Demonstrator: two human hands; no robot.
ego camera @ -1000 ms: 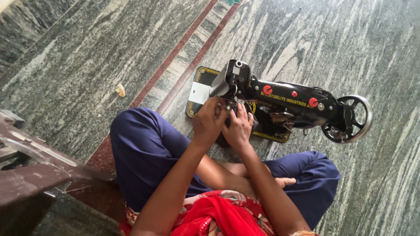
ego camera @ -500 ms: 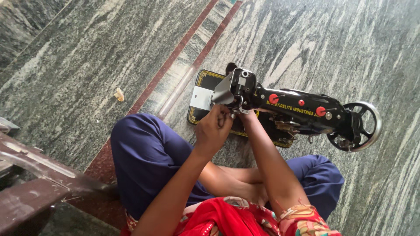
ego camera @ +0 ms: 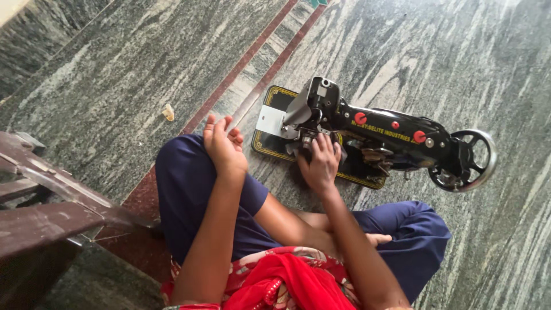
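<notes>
My right hand [ego camera: 320, 162] rests fingers spread on the black sewing machine [ego camera: 379, 135] under its needle, grasping nothing; my left hand [ego camera: 222, 144] hovers released above my knee.

The sewing machine [ego camera: 390, 135] is glossy black with red knobs, gold lettering and a silver-rimmed handwheel [ego camera: 466, 161] at three o'clock; its base [ego camera: 270, 146] is black with a thin gold border and a pale metal plate. The floor [ego camera: 115, 74] is grey-green stone with white streaks, crossed by a dark red stripe [ego camera: 241, 63] toward twelve o'clock. At six o'clock lie navy blue trousers [ego camera: 189, 189] and red patterned cloth [ego camera: 287, 281]; the furniture [ego camera: 40, 212] at nine o'clock is dark brown.
</notes>
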